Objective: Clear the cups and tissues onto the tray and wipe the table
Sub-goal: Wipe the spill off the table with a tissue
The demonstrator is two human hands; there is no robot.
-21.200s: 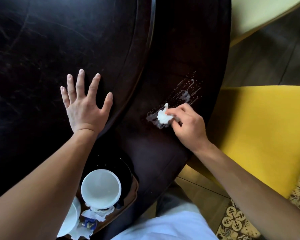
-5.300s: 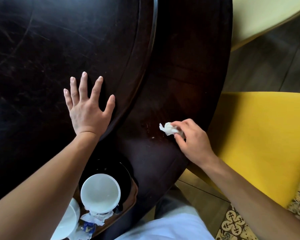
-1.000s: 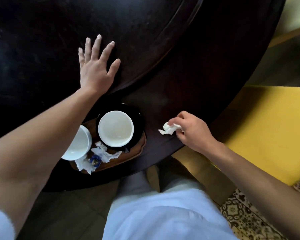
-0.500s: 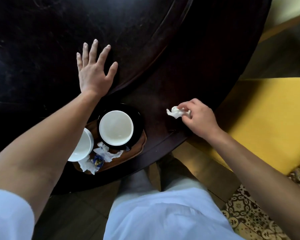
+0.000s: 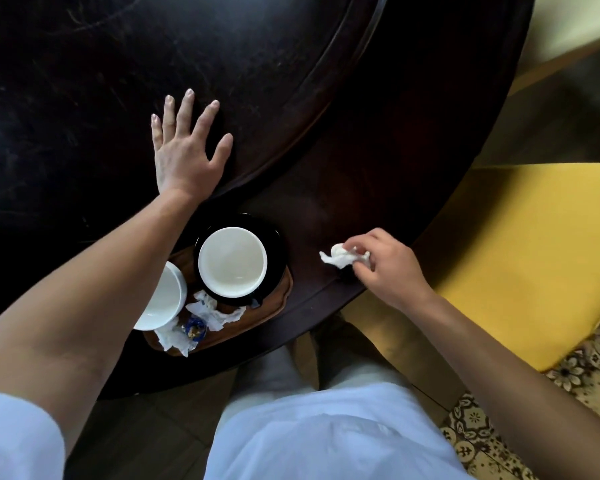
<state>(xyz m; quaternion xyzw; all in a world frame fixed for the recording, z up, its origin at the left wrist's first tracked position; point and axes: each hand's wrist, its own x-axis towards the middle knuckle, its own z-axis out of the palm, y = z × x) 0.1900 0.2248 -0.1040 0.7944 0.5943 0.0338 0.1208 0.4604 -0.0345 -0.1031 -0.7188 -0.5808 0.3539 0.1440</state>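
From the head view, the left hand (image 5: 184, 157) lay flat on the dark bench (image 5: 378, 150), fingers (image 5: 187, 109) straight and spread, released and holding nothing; it looked like a brace for leaning over the work. The right hand (image 5: 385, 268) pinched a crumpled tissue (image 5: 338, 259) in curled fingers near the bench's edge, probably the wad used for wiping. Just beside, the wooden tray (image 5: 278, 299) carried a white cup (image 5: 232, 259) on a black saucer (image 5: 278, 247), a second cup (image 5: 165, 299) half hidden under the forearm, and spent tissues (image 5: 219, 311) around a small blue wrapper (image 5: 194, 329). A yellow seat (image 5: 527, 254) stood alongside. I judged only that last tissue remained to clear.
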